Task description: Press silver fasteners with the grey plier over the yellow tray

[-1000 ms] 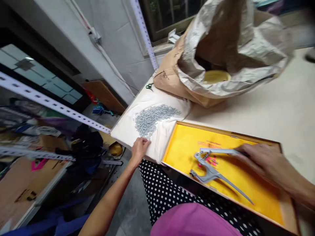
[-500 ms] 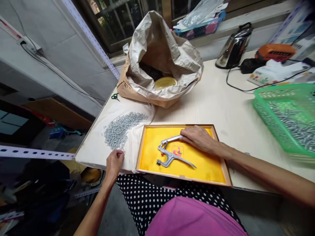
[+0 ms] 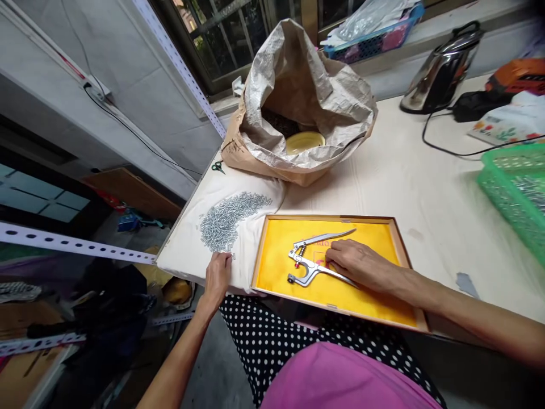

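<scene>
Grey pliers [image 3: 314,268]: splayed beside right hand [image 3: 357,260], grip not confirmed

Chief risk, by judgement: scattering of small metal pins [image 3: 221,224], heaped just beyond the fingertips of the left hand [image 3: 218,277] on pale cloth [image 3: 183,250]. Likely cause: a tug on that cloth or a careless sweep of the wrist, so near the edge of the table [image 3: 409,182]. Second risk: a skid or twist of the pliers, through an off-centre push on one handle, with yellow cloth [image 3: 366,304] underneath apt to ruck inside the shallow tray [image 3: 398,241].

Right grip: curled low over the tray, fingertips between the two spread handles, lower handle passing at or beneath the fingers. Cannot tell whether closed on that handle or merely resting against it. Pliers' head well clear, to the left of these fingers.

Left grip: thumb and finger near one another at the near end of the heap, beside a few stray pins. Cannot tell whether pinched on a pin or slightly parted.
</scene>
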Tool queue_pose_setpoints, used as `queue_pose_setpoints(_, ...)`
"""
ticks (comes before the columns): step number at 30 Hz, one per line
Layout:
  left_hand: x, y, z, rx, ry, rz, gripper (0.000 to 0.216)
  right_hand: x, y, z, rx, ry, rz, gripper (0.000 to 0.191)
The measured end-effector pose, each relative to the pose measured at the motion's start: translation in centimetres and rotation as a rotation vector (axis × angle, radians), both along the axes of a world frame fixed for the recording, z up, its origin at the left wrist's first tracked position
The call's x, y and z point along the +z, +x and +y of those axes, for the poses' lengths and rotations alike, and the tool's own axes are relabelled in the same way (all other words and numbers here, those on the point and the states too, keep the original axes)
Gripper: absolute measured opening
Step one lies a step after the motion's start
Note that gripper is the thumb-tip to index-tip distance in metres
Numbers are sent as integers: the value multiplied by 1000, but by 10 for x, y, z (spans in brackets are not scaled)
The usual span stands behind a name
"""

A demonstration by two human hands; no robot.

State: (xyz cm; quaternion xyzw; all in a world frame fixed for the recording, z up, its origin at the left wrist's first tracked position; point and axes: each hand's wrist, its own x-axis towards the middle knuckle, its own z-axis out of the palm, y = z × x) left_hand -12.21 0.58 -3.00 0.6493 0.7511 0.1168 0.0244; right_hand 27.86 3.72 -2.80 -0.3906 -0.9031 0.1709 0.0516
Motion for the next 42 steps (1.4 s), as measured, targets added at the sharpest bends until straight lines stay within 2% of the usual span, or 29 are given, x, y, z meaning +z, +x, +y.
queue_pose_setpoints(3, 11, -2, -1, 66, 63, -48, 25, 7, 17, -7, -141, 156, -184, 24)
queue_pose_setpoints(6, 30, 14, 0, 167, 52, -307, 27, 17, 18, -18, -176, 168, -235, 22)
queue_pose_setpoints(10, 49, 70, -2, 113, -186, -831, 40, 14, -11, -31, -125, -3, -99, 20)
queue_pose_setpoints(14, 47, 123, -4, 129, -421, -1062, 40, -1, -29, -36, -114, -39, -69, 18)
queue_pose_setpoints(17, 38, 140, -5, 155, -541, -1103, 41, -5, -24, -36, -49, -20, -58, 22)
queue_pose_setpoints(20, 33, 142, -5, 170, -624, -1117, 43, -3, -17, -34, -32, 10, -48, 23)
queue_pose_setpoints(26, 31, 145, -2, 226, -710, -1105, 47, 7, -19, -28, -48, -24, -74, 22)
queue_pose_setpoints(31, 30, 150, 2, 202, -775, -1061, 46, 10, -22, -28, -72, -26, -85, 21)
queue_pose_setpoints(42, 32, 148, 20, 117, -942, -869, 35, -7, -20, -32, -88, 16, 55, 18)
